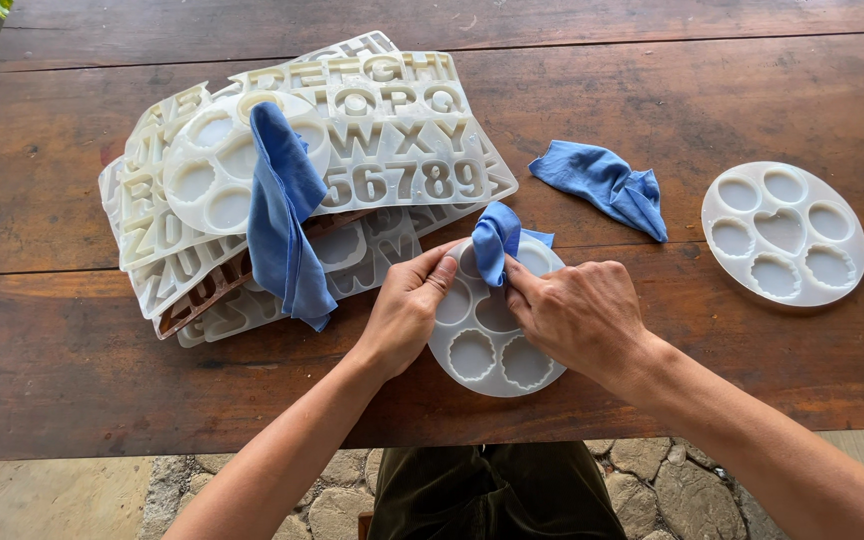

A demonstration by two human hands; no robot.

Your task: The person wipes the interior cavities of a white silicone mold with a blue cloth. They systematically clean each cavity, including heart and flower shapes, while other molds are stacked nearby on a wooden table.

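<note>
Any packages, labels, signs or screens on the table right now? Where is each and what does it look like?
No packages, labels, signs or screens.
Nearest thing: translucent white silicone moulds with raised letter and numeral shapes, stacked at the wooden table's back left, a blue cloth draped over them.
Left hand and right hand hold a plain round white mould.

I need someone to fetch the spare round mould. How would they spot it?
On the wooden table, look at the far right side. The round white mould lies there alone, flat, past the crumpled blue cloth, with no hand or cloth on it.
</note>
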